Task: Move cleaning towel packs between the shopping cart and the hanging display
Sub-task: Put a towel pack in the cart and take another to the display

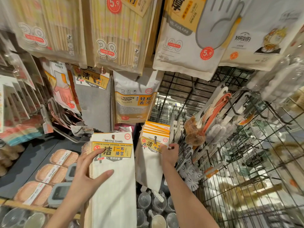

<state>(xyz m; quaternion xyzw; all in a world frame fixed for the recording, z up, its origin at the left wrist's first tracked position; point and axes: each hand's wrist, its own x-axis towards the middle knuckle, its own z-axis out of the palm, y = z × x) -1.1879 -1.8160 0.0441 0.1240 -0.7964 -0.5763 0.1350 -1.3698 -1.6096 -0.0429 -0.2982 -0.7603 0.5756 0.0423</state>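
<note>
While held upright in the left hand [88, 175], fingers curled over the front, the cream cloth cleaning towel pack with yellow card header [113, 170] sits beside the hanging stack of matching packs [154, 145], pinched at its header by the right hand [169, 153]. Light, limp; likely best gripped at the stiff header.

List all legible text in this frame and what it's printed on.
"Cleaning towels", "CEO", "5.9": white towel pack held by left hand.
"Cleaning towels": hanging towel packs at right hand.
"Cleaning sponge", "5.9": sponge pack.
"38", "5.9": chopstick pack.
"GLOVES": glove pack.
"5.9": grey glove pack.
Fine print: unreadable.
</note>
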